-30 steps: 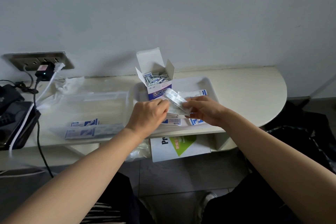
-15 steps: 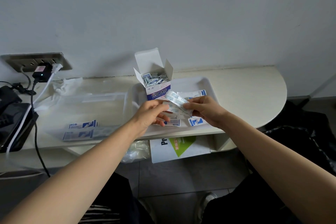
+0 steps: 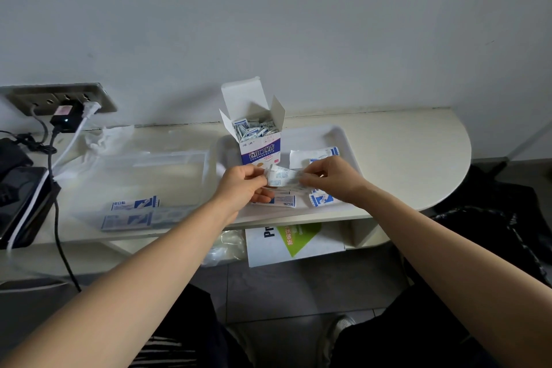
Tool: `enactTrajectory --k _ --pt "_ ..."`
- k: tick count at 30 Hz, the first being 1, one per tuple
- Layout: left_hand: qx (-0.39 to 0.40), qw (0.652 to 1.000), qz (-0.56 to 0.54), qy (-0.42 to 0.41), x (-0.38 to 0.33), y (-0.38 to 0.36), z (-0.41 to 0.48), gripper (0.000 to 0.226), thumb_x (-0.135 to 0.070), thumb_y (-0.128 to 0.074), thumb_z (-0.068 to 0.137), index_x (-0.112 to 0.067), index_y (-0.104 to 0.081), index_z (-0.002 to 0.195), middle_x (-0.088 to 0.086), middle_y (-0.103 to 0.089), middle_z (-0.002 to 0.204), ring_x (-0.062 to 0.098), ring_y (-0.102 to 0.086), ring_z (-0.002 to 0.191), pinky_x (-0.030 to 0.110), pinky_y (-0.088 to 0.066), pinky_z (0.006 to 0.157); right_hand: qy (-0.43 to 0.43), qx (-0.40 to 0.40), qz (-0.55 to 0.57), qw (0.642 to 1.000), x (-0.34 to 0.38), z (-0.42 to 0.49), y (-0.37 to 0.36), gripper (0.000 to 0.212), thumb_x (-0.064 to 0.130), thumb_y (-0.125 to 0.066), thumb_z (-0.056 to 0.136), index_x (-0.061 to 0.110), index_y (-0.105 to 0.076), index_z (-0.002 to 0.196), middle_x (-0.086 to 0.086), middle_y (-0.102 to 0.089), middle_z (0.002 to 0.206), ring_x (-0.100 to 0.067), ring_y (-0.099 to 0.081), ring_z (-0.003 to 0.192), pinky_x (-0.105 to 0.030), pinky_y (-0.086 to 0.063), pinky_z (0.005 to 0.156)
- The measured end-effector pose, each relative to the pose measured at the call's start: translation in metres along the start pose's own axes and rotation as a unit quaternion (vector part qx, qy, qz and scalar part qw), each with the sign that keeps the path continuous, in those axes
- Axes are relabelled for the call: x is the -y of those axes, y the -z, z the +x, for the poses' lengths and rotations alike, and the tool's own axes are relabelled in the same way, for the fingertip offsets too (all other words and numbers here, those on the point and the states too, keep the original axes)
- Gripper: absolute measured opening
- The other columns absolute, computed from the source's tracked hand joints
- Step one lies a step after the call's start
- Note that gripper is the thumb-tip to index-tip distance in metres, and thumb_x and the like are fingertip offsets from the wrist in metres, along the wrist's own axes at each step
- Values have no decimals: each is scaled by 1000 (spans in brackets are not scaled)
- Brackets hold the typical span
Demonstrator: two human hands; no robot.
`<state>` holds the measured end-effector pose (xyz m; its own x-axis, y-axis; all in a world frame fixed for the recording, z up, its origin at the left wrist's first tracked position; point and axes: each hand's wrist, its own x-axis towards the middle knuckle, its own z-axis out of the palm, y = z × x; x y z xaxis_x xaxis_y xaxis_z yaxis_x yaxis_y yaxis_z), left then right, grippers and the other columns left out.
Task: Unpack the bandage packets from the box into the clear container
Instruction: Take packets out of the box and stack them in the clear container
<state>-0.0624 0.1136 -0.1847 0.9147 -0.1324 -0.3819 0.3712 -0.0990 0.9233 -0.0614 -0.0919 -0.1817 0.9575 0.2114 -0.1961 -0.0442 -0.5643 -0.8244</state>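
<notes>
In the middle of the frame, the left hand [image 3: 245, 181] and the right hand [image 3: 331, 176] are each pinching one end of a strip of bandage packets [image 3: 282, 178], holding it stretched between them just above the white tray [image 3: 343, 134]. The box [image 3: 260, 152] is standing upright right behind the hands, on the tray's left part, with its flaps open and many packets showing inside. Loose packets [image 3: 321, 199] are lying on the tray below and to the right of the hands. The clear container [image 3: 134, 170] is sitting on the bench [image 3: 412, 152] just left of the tray, and two blue-and-white packets [image 3: 128, 220] are lying in its lower part. A wall socket [image 3: 35, 97] with plugs is sitting at the upper left.
</notes>
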Motion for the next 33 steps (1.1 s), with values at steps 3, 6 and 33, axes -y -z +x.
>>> enactTrajectory --k 3,6,33 --pt "20 1000 -20 6 -3 2 -4 18 -14 -48 99 -3 -60 105 18 -62 91 22 -67 60 27 -57 54 33 -38 -43 998 -2 1 -3 18 12 -64 85 18 -68 68 7 -56 58 -2 -43 52 -12 -36 52" --pt "27 997 67 -36 -3 4 -4 22 -28 -61 92 -11 -64 105 14 -68 93 27 -68 67 34 -57 62 51 -59 -64 995 -7 3 -8 12 12 -65 84 12 -74 75 3 -61 61 -3 -45 52 -14 -37 52" --pt "-123 793 566 -190 11 14 8 30 -24 -55 88 -24 -63 117 -1 -57 112 22 -61 87 28 -43 65 112 -170 -169 965 -19 15 -15 13 14 -63 88 7 -73 91 -8 -71 84 -29 -61 79 -34 -46 70"
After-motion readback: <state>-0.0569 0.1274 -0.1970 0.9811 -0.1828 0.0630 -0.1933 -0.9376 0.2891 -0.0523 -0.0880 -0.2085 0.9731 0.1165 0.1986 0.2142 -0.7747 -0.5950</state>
